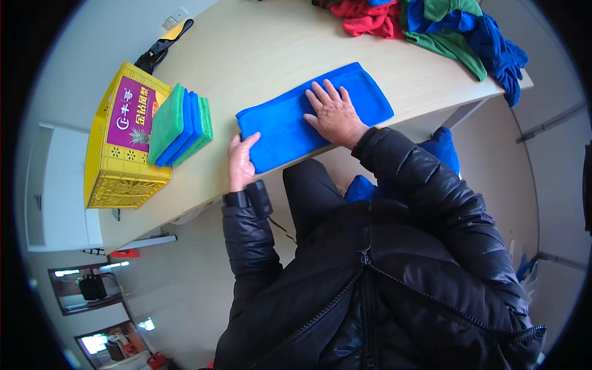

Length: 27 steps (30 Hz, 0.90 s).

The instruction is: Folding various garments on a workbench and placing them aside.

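A blue towel [280,132], folded into a long rectangle, lies on the table near its front edge. My right hand [336,114] rests flat on the towel's right half, palm down and fingers spread. At the towel's left end, my left hand [242,161] holds the edge, thumb on top and the other fingers partly hidden along the side. A second layer shows along the far side of the towel.
Folded green and blue towels [185,126] lean in a stack against a yellow plastic crate [129,179] at the left. Loose red, green and blue cloths [444,28] are heaped at the far right of the table [259,55]. A black and yellow strap-like item [163,46] lies behind the crate.
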Tool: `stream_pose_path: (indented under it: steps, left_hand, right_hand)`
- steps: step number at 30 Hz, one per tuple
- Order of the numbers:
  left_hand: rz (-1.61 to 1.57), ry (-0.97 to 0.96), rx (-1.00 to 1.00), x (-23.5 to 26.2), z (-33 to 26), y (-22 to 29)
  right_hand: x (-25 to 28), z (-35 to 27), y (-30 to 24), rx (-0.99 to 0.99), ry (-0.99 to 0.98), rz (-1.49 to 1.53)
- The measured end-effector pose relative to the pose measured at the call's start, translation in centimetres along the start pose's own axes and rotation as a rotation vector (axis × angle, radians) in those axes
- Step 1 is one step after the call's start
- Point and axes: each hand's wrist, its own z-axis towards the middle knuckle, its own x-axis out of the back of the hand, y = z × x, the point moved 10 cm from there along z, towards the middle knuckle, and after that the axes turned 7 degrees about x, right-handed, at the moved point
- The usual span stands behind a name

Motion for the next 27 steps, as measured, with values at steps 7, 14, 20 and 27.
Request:
stream_pose_path:
  steps: [7, 14, 20, 27]
  left_hand:
    - [-0.23, -0.109, 0.073, 0.5, -1.3, 1.6]
    - [-0.104, -0.075, -0.077, -1.8, -4.2, 7.5]
    - [-0.004, -0.215, -0.143, -9.2, -3.6, 11.3]
    - [0.192, -0.343, -0.152, -16.4, -0.6, 12.9]
  right_hand:
    - [-1.2, 1.2, -1.5, 0.023, -0.018, -0.007]
    - [-1.0, 0.9, -2.5, 0.071, -0.056, 0.001]
    - [-0.5, 0.5, -2.1, 0.066, -0.013, 0.023]
    - [1.9, -4.6, -1.7, 0.088, 0.057, 0.214]
